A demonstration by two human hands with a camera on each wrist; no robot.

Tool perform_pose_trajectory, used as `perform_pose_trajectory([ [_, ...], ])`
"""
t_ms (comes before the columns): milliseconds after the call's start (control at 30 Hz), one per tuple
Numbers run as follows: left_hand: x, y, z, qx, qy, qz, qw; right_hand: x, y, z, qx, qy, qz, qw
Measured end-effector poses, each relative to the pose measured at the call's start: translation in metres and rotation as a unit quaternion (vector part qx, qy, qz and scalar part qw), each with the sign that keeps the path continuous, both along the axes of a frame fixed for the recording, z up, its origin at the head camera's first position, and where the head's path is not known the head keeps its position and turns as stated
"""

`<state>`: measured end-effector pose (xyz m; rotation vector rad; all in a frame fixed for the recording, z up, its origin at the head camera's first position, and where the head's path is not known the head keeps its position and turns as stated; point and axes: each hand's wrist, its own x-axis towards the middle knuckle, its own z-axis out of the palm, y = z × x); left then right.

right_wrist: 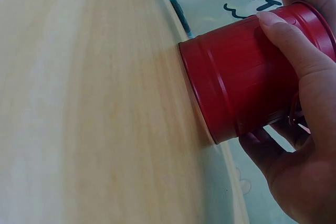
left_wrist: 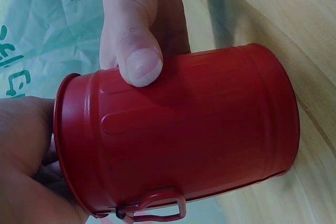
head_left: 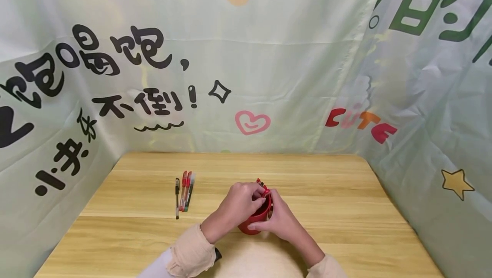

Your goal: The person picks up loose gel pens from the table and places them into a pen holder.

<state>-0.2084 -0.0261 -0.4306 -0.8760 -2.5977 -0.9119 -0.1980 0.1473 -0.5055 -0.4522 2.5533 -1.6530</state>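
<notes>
A small red metal bucket (head_left: pixel 251 228) stands on the table between the hands. My right hand (head_left: pixel 282 216) grips its side, the thumb lying across the wall and the fingers around the back. My left hand (head_left: pixel 240 201) is at the rim, its fingers bent over the opening beside a small red and black piece (head_left: pixel 266 191); whether they pinch it is unclear. A red loop handle (left_wrist: pixel 163 205) sticks out from the bucket's side near the rim. In the right wrist view, the bucket (right_wrist: pixel 236 77) hides much of the left hand. The bucket's inside is mostly hidden.
Left of the hands, a black pen (head_left: pixel 177 197) lies apart from two red pens (head_left: pixel 184 190) and a dark green-ended pen (head_left: pixel 189 197). A black object (head_left: pixel 218 254) shows partly behind the left sleeve. Printed cloth (head_left: pixel 215 64) walls in the wooden table (head_left: pixel 326 209).
</notes>
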Motion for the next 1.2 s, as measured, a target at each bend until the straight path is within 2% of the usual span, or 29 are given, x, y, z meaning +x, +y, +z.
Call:
perform_pose_trajectory([
  [567,0.000,0.000,-0.003,-0.010,0.016,0.015,0.9997,-0.001,-0.001,0.000,0.011,0.002,-0.004,1.000],
  [900,0.002,-0.007,0.007,0.004,0.017,0.013,0.9998,-0.001,0.000,-0.001,0.008,0.001,0.000,1.000],
  [1200,0.002,-0.020,0.014,0.022,0.028,0.037,0.9987,-0.001,0.001,0.000,0.018,0.013,-0.005,1.000],
])
